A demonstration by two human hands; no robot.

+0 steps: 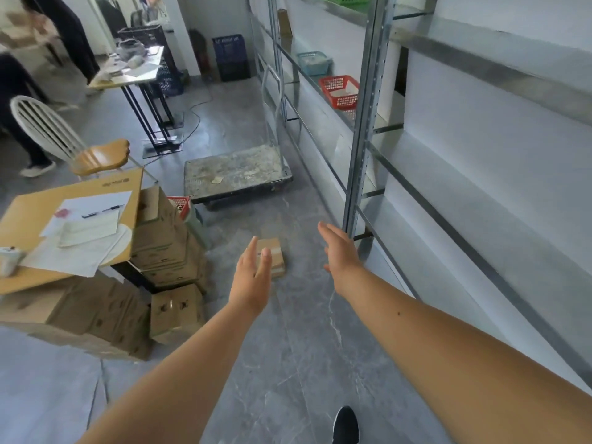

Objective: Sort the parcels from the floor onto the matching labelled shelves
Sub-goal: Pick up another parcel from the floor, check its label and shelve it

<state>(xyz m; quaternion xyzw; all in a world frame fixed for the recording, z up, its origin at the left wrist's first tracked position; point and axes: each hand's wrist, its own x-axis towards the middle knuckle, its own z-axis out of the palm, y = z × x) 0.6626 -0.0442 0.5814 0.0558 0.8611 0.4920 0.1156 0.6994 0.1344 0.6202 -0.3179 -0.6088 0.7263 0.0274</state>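
A small brown cardboard parcel [275, 255] with a white label lies on the grey floor in the middle of the view. My left hand [253, 276] is stretched out above it, fingers apart, and partly covers its left side. My right hand [340, 251] is open too, held to the right of the parcel and close to the upright of the metal shelf rack [363, 129]. Neither hand holds anything. On the rack's shelves stand a red basket [340, 91] and a blue basket [314, 62].
A stack of cardboard boxes [166, 248] and a desk with papers [70, 225] stand at the left. A flat trolley [237, 174] sits ahead on the floor. A chair [80, 145], a table [134, 72], crates and another person's legs are further back left.
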